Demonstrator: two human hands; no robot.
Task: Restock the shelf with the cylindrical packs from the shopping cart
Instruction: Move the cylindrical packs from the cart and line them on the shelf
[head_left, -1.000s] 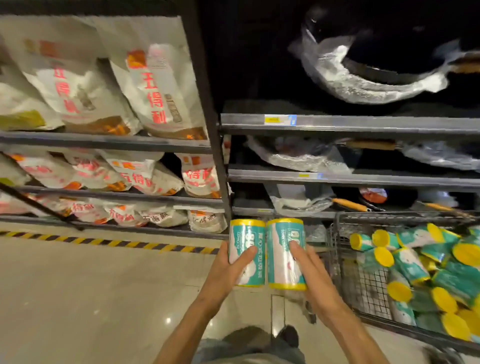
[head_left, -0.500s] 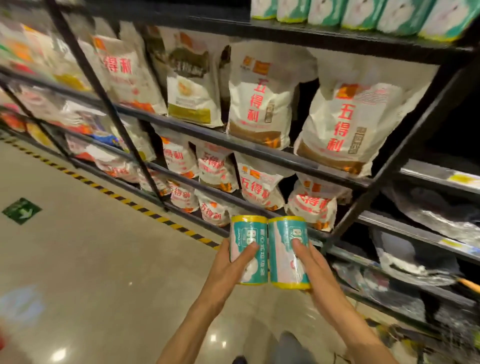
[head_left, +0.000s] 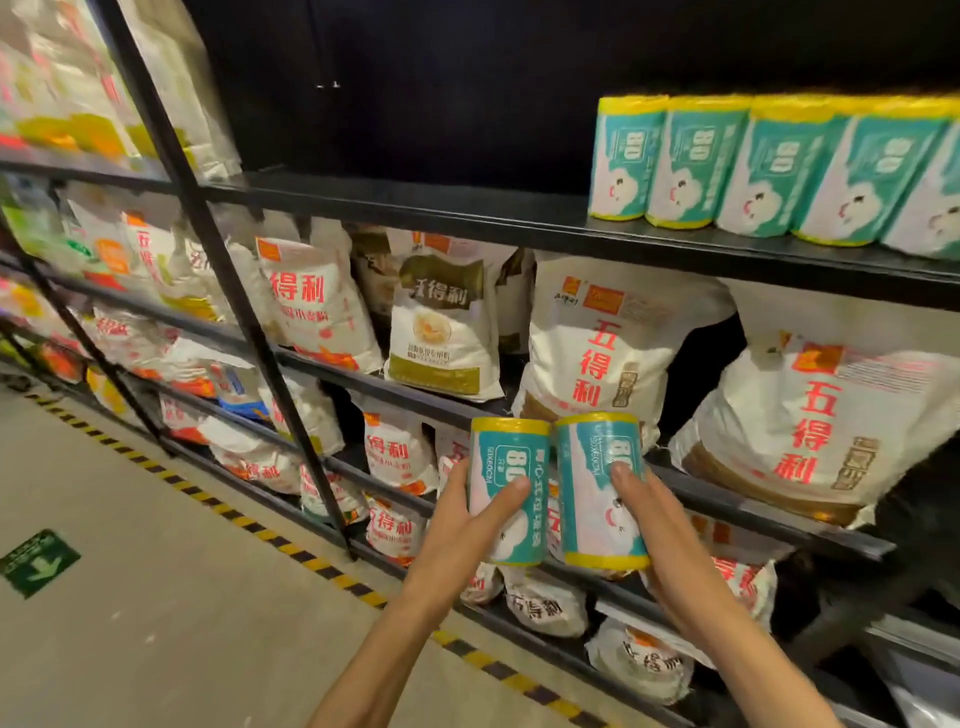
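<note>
Nearest us, our left hand (head_left: 457, 530) grips one cylindrical pack (head_left: 506, 491) and our right hand (head_left: 662, 540) grips a second pack (head_left: 597, 488), both upright and touching side by side. Behind them stand white flour bags (head_left: 597, 358) on the middle shelves. Farther up, a row of matching packs (head_left: 769, 166) lines the top shelf (head_left: 415, 208), toward its right.

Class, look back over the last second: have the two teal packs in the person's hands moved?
Yes. The two teal packs have left the cart and come leftward along the aisle to the flour shelving, below the top shelf with its row of matching packs.
</note>
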